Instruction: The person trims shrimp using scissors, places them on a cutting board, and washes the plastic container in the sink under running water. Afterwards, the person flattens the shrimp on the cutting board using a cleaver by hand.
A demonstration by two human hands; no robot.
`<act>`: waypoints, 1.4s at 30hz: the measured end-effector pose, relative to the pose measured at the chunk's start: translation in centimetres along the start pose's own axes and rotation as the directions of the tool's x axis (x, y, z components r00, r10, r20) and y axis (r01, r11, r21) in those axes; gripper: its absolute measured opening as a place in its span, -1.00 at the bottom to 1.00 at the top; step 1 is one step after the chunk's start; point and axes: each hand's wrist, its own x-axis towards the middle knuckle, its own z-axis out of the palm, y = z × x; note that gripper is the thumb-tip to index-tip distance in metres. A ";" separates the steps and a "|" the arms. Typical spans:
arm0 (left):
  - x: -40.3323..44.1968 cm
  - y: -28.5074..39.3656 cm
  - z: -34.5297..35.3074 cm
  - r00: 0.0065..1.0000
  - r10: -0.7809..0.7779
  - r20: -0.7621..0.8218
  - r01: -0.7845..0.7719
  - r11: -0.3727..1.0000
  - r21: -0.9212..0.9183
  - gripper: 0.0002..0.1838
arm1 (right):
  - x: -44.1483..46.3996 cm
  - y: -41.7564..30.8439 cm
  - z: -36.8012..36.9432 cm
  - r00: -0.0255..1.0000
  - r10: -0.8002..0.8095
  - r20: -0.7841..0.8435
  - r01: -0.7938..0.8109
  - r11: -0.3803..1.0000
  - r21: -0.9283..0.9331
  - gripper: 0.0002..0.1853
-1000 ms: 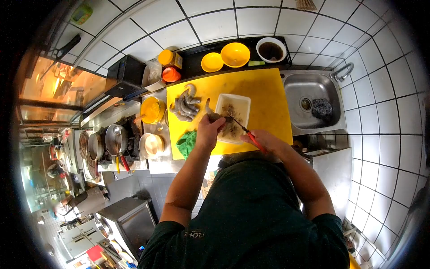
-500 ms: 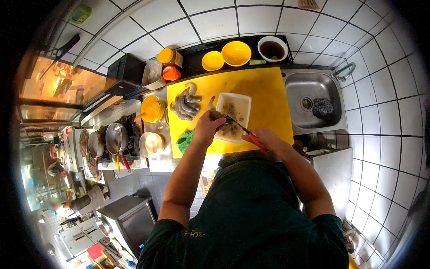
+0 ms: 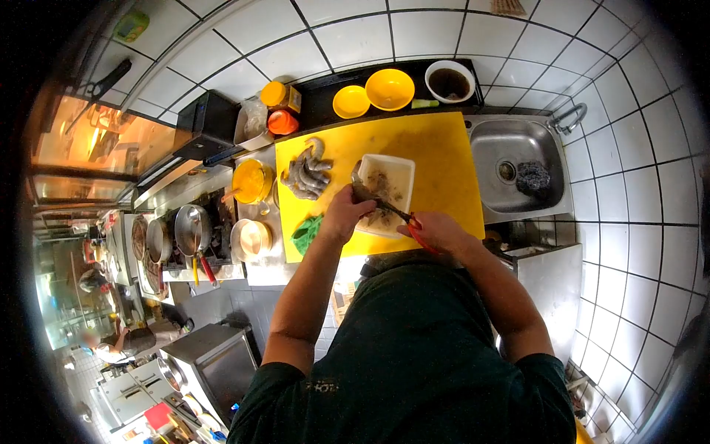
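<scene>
My left hand (image 3: 346, 214) is closed around a grey raw shrimp (image 3: 358, 181), whose tail end points up past my fingers. In my right hand (image 3: 436, 232) are red-handled scissors (image 3: 416, 224), with their dark blades reaching to the shrimp by my left fingertips. Beneath both lies a white rectangular tray (image 3: 408, 169) with dark bits and scraps in it. A pile of grey shrimp (image 3: 305, 174) rests on the yellow cutting board (image 3: 444, 159) to the left. Nearer to me, a green cloth (image 3: 305, 233) lies at the board's left edge.
A steel sink (image 3: 484, 140) with a dark scrubber (image 3: 532, 179) adjoins the board's right. Yellow bowls (image 3: 390, 89) and a white bowl of dark liquid (image 3: 450, 80) stand on the back ledge. Pans (image 3: 191, 229) sit on the stove at left. Another person (image 3: 126, 342) is far left.
The shrimp in my left hand has tilted and shifted slightly. The scissors' handles have spread apart and the blades have turned a little. The person far left has moved slightly.
</scene>
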 end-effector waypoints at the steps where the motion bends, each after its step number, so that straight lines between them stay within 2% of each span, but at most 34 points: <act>1: -0.1 0.2 0.1 1.000 -0.015 -0.001 0.016 1.000 0.003 -0.62 | -0.1 0.0 0.1 1.000 -0.007 -0.014 0.007 1.000 0.000 -0.41; 5: -0.2 0.7 0.3 0.998 -0.063 -0.005 0.062 0.997 -0.042 -0.64 | -0.6 -1.6 -1.1 0.997 0.049 0.060 -0.047 0.998 -0.030 -0.37; 8: 0.6 -0.7 -0.4 0.998 -0.061 -0.004 0.061 0.998 -0.029 -0.67 | 0.0 -0.9 0.2 0.999 0.042 0.033 -0.042 0.999 -0.020 -0.35; 9: 0.6 -0.6 -0.3 0.998 -0.058 -0.001 0.058 0.998 -0.009 -0.68 | 0.3 -0.2 1.1 1.000 0.023 0.012 -0.024 0.999 0.045 -0.34; 11: -0.2 0.7 0.5 0.995 0.002 -0.095 0.025 0.962 0.273 -0.66 | 0.6 0.7 2.1 0.999 -0.010 -0.034 0.016 0.985 0.173 -0.31; 12: -0.6 1.3 0.9 0.990 0.041 -0.135 0.018 0.913 0.407 -0.66 | 0.8 0.7 2.1 0.999 0.039 0.015 -0.041 0.985 0.168 -0.32; 14: -0.4 0.7 0.6 0.988 0.073 -0.135 0.003 0.870 0.493 -0.62 | 1.1 0.6 1.9 0.984 0.137 0.112 -0.153 0.977 0.148 -0.32; 15: -0.3 0.3 0.5 0.987 0.088 -0.134 -0.003 0.845 0.535 -0.60 | 1.1 0.7 1.9 0.978 0.165 0.126 -0.188 0.960 0.206 -0.29; 17: -0.2 -0.3 0.3 0.965 0.227 -0.135 -0.099 0.785 0.612 -0.62 | 0.9 0.9 1.7 0.963 0.216 0.160 -0.257 0.913 0.318 -0.22; 19: -0.2 -0.6 0.1 0.925 0.353 -0.143 -0.159 0.699 0.697 -0.63 | 0.0 1.0 1.5 0.951 0.237 0.200 -0.309 0.784 0.538 -0.18; 20: -0.3 -0.1 0.0 0.899 0.411 -0.152 -0.171 0.648 0.742 -0.64 | -0.5 0.9 1.3 0.944 0.245 0.221 -0.330 0.699 0.635 -0.16; 22: -0.2 -0.1 -1.2 0.810 0.566 -0.153 -0.225 0.542 0.810 -0.67 | -1.1 0.2 0.9 0.942 0.261 0.212 -0.332 0.620 0.711 -0.22; 23: -0.2 1.0 -1.6 0.862 0.432 -0.267 -0.091 0.648 0.756 -0.65 | -1.3 0.0 0.8 0.940 0.270 0.208 -0.331 0.577 0.747 -0.24; 25: 0.2 1.3 -3.4 0.830 0.451 -0.327 -0.076 0.673 0.736 -0.64 | -0.9 0.9 1.3 0.949 0.214 0.229 -0.313 0.575 0.756 -0.22; 27: 1.6 1.3 -5.3 0.740 0.584 -0.332 -0.098 0.583 0.807 -0.64 | -0.7 1.2 1.5 0.955 0.196 0.222 -0.296 0.583 0.757 -0.21; 29: 2.0 1.3 -5.9 0.624 0.751 -0.217 -0.102 0.353 0.930 -0.69 | -0.6 0.8 1.8 0.959 0.213 0.187 -0.279 0.601 0.749 -0.19; 31: 1.2 3.1 -4.2 0.494 0.868 0.061 -0.051 -0.041 0.998 -0.78 | -0.6 0.8 2.2 0.951 0.229 0.209 -0.304 0.568 0.765 -0.19; 32: 1.4 2.4 -3.3 0.651 0.754 0.088 0.050 -0.159 0.986 -0.85 | -0.6 0.9 2.3 0.946 0.237 0.220 -0.318 0.550 0.773 -0.18; 34: 2.7 -0.7 -2.2 0.859 0.496 0.129 -0.100 -0.085 0.991 -0.84 | -0.8 -0.3 1.5 0.958 0.221 0.180 -0.279 0.592 0.756 -0.18; 35: 2.3 -0.8 -0.5 0.879 0.444 0.171 -0.192 0.002 0.981 -0.86 | -0.9 -0.7 1.2 0.964 0.213 0.161 -0.260 0.612 0.747 -0.17; 36: 2.6 -1.4 1.2 0.940 0.310 0.144 -0.136 -0.045 0.990 -0.85 | -0.8 -0.7 1.2 0.962 0.215 0.170 -0.268 0.615 0.741 -0.17; 38: 3.9 -3.4 2.4 0.943 0.272 0.193 -0.177 -0.085 0.981 -0.84 | -0.8 -0.5 1.1 0.957 0.221 0.185 -0.285 0.623 0.729 -0.18; 41: 5.4 -4.8 3.7 0.959 0.277 0.052 -0.056 0.005 0.998 -0.81 | -1.2 -0.1 0.8 0.943 0.241 0.230 -0.331 0.622 0.709 -0.19; 42: 5.8 -4.9 4.0 0.960 0.274 0.059 -0.062 0.002 0.998 -0.80 | -1.3 0.1 0.9 0.943 0.246 0.226 -0.330 0.594 0.734 -0.19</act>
